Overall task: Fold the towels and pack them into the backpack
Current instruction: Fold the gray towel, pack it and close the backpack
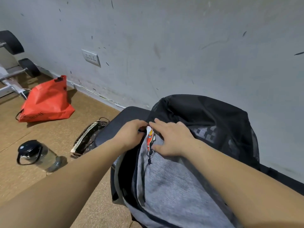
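Observation:
A grey and black backpack (172, 186) lies in front of me on a dark mesh seat (115, 127), its black top part (205, 116) toward the wall. A red and white charm (149, 135) hangs from a zipper pull near the top. My left hand (131, 134) pinches something small at the zipper beside the charm, fingers closed. My right hand (172, 139) lies flat on the grey fabric just right of the charm, fingers spread. No towel is visible; the inside of the backpack is hidden.
On the cork floor to the left lie a red bag (47, 102), a clear bottle with a black lid (37, 155) and a dark patterned basket (88, 137). Barbell weights (29, 67) stand at far left. A grey wall with a socket (91, 57) rises behind.

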